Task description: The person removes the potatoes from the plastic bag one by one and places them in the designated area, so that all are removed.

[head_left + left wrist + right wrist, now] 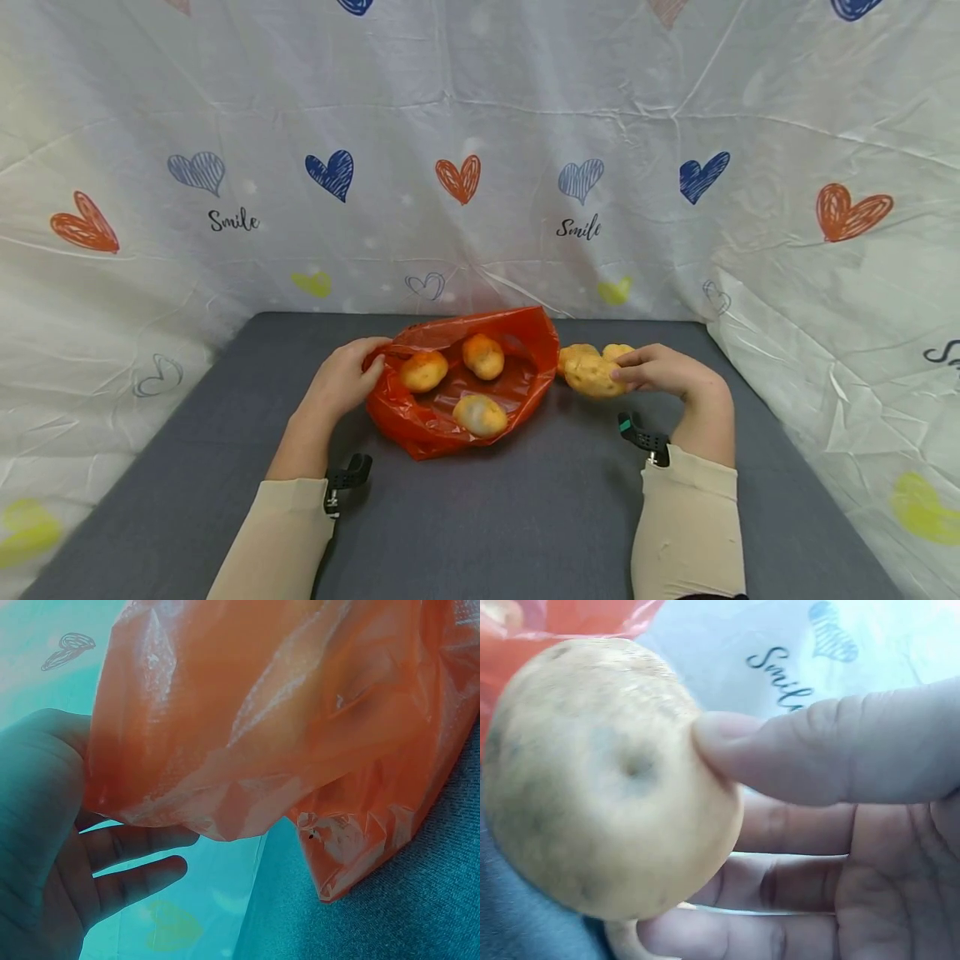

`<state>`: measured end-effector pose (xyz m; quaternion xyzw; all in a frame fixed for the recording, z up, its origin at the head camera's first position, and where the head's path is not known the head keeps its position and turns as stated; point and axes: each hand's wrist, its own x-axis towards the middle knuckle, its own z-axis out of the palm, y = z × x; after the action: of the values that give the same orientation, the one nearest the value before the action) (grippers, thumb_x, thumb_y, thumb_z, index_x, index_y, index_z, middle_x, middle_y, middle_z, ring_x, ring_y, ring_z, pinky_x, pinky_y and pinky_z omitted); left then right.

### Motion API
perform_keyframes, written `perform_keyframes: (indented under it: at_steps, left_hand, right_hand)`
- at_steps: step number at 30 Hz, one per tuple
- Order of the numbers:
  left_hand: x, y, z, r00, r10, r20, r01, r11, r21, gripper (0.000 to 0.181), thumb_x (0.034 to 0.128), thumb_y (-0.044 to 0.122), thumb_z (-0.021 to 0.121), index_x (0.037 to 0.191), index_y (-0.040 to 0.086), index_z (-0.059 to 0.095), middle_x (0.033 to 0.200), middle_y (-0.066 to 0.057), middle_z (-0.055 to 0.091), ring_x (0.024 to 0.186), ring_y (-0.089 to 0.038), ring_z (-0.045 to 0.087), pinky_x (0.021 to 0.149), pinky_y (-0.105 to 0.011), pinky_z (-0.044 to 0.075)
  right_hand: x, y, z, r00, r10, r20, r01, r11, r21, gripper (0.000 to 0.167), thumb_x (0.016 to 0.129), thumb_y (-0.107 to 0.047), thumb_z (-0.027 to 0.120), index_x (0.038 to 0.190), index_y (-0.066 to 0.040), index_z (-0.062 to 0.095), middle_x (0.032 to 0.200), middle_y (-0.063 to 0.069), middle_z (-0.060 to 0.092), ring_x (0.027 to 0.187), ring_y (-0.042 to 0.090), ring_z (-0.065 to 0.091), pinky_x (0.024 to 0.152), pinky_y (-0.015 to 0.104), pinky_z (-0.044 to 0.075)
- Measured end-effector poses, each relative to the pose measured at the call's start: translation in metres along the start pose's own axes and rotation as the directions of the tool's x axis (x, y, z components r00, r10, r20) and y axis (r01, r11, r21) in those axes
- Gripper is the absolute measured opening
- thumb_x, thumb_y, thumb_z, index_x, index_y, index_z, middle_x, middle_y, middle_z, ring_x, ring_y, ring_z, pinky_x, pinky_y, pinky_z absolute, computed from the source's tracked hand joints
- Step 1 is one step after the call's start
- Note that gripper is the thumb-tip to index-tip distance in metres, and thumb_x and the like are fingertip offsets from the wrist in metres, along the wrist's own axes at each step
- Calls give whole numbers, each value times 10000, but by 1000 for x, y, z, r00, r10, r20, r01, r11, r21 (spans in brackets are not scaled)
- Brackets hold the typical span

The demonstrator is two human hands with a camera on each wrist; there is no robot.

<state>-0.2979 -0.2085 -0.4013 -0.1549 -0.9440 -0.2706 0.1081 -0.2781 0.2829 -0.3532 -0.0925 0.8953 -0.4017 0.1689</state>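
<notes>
A red plastic bag (393, 421) lies with its mouth spread wide on the dark table, three potatoes inside, one of them a potato (482, 417) near the front rim. My left hand (343, 377) grips the bag's left edge. Up close in the left wrist view, the orange-red film (195, 727) hides my thumb tip and some fingers. To the right of the bag, my right hand (663, 371) pinches a potato (607, 787) between thumb and fingers. Other potatoes sit just behind it, including a potato (617, 351) partly hidden by the hand.
The dark grey tabletop (480, 525) stretches toward me in front of the bag. Behind it and along both sides hangs a white sheet (495, 242) printed with hearts and the word Smile.
</notes>
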Motion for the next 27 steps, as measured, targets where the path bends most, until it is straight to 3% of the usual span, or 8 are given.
perform_keyframes:
  at_steps: [9, 14, 27]
  left_hand:
    - [-1, -1, 0, 1000, 3, 8, -3, 1000, -4, 377, 1032, 145, 572, 1392, 39, 614, 1375, -193, 611, 1246, -383, 574, 1053, -584, 456]
    - [-1, 0, 0, 1000, 3, 5, -3, 1000, -6, 375, 1029, 143, 576, 1388, 42, 618, 1371, -192, 613, 1242, -383, 576, 1053, -585, 456]
    - [1, 1, 1, 1000, -2, 8, 2, 1000, -8, 376, 1031, 149, 575, 1390, 45, 617, 1372, -190, 612, 1235, -381, 580, 1048, -583, 461]
  right_hand:
    - [23, 4, 16, 988, 87, 130, -90, 996, 16, 578, 966, -221, 688, 1398, 128, 527, 1269, 215, 655, 1152, 371, 652, 1054, 548, 467]
    - [31, 5, 21, 983, 104, 152, -102, 995, -19, 547, 963, -221, 695, 1374, 114, 559, 1224, 177, 686, 1124, 332, 668, 1022, 532, 497]
    - [37, 13, 22, 987, 155, 46, -154, 987, -36, 425, 1026, -237, 627, 1305, 84, 628, 1192, 204, 651, 1011, 333, 695, 927, 484, 556]
